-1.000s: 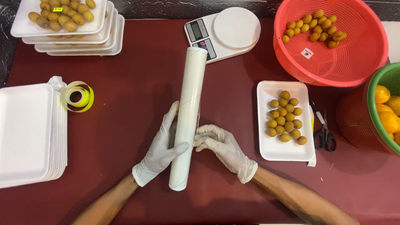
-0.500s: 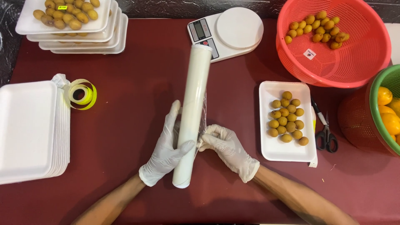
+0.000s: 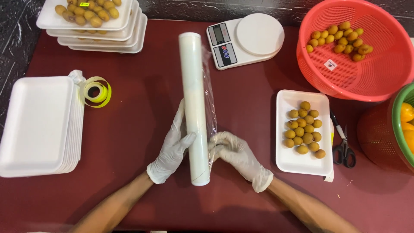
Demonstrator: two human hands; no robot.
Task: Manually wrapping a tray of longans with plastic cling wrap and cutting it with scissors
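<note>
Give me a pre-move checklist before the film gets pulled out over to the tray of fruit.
1. Left gloved hand steadying the long white roll of cling film: ok.
2. Right gloved hand pinching the loose clear film edge: ok.
3. Film free of creases: cannot tell.
4. White foam tray of small brown fruits close beside the roll: ok.
5. Black-handled scissors within reach: ok.

scale screen (image 3: 218, 33) grey, top ctr | white label (image 3: 330, 64) in red basket (image 3: 379, 82)

The green basket (image 3: 399, 125) of oranges was cut off at the right edge; the scale's (image 3: 245, 43) small display was unreadable.
</note>
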